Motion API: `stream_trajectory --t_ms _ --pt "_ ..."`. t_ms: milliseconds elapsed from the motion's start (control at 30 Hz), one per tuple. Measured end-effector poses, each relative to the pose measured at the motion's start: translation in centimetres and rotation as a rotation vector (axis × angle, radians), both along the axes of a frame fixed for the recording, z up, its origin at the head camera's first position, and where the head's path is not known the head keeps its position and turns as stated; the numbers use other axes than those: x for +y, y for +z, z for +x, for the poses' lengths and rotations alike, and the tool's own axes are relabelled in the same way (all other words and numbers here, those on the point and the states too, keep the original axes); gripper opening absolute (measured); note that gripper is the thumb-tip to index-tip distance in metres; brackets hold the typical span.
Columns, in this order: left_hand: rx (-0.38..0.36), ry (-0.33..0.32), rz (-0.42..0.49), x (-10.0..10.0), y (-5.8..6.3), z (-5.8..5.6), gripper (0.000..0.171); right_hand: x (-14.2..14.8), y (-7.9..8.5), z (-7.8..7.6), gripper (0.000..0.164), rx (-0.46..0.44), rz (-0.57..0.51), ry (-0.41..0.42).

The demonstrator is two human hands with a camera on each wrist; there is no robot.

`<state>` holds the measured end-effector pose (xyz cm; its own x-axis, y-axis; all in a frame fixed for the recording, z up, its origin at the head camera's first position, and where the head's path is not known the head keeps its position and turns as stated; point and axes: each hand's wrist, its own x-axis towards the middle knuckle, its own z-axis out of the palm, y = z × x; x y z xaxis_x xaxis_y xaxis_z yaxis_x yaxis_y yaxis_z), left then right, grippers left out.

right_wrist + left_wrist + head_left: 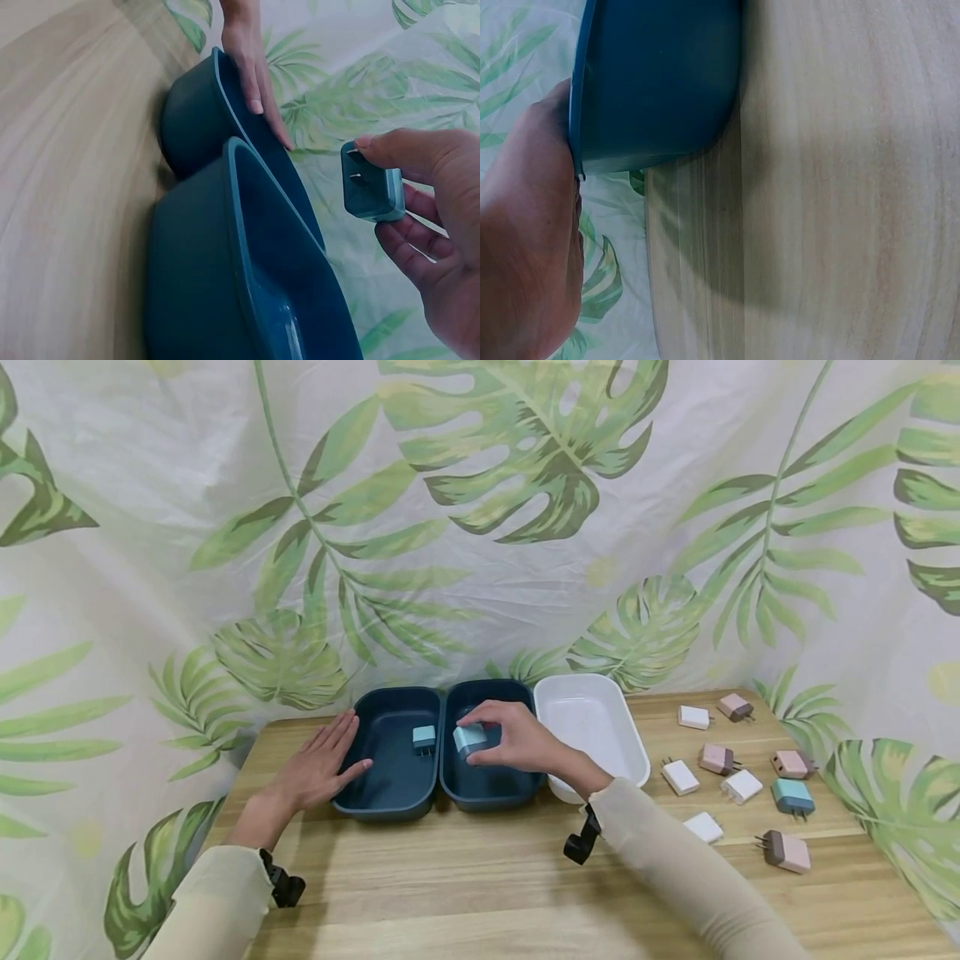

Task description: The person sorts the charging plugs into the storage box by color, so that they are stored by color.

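Head view: The right hand (517, 739) pinches a two-tone blue plug charger (470, 740) between thumb and fingers, over the middle dark-blue bin (487, 787). A reddish patch shows behind the fingers; too hidden to name. Left hand (318, 760) spread, fingers straight, thumb apart, at the outer edge of the left dark-blue bin (386, 777), where a second blue charger (423, 737) lies near the inner wall. White tray (592, 727) just beside the middle bin. Right side of the wooden table (420, 885): white chargers, pink-and-brown chargers and one more blue charger (792, 797), scattered, prongs at mixed angles.

Left wrist view: hand against the bin's rim; most of the fingers hidden behind the wall. How firmly it presses, cannot tell.

Right wrist view: thumb by the two metal prongs, fingers under the body; held charger apart from both bins. Judgement: with the thumb so close to the prongs, a shift in grip could tip the charger or let it slip. The two bins stand side by side; a release near their shared rims could drop it into the wrong one. A hard push from the left hand might slide the bin.
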<state>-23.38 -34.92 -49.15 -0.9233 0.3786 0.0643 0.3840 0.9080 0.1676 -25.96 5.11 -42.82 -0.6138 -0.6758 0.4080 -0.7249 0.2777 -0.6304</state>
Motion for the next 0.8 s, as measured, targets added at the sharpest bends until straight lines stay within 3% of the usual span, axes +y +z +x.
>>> stream_trajectory --t_ms 367,633,800 --pt "-0.015 0.015 -0.026 0.5 0.6 0.3 0.09 -3.0 -1.0 -0.1 0.047 -0.085 0.005 -0.049" --pt "0.017 -0.002 -0.02 0.2 0.2 0.3 0.09 -4.8 -1.9 -0.5 0.045 -0.148 -0.027 -0.054" --pt "-0.002 0.012 -0.019 0.4 0.3 0.4 0.089 -5.8 -2.4 -0.7 0.045 -0.183 -0.036 -0.071"
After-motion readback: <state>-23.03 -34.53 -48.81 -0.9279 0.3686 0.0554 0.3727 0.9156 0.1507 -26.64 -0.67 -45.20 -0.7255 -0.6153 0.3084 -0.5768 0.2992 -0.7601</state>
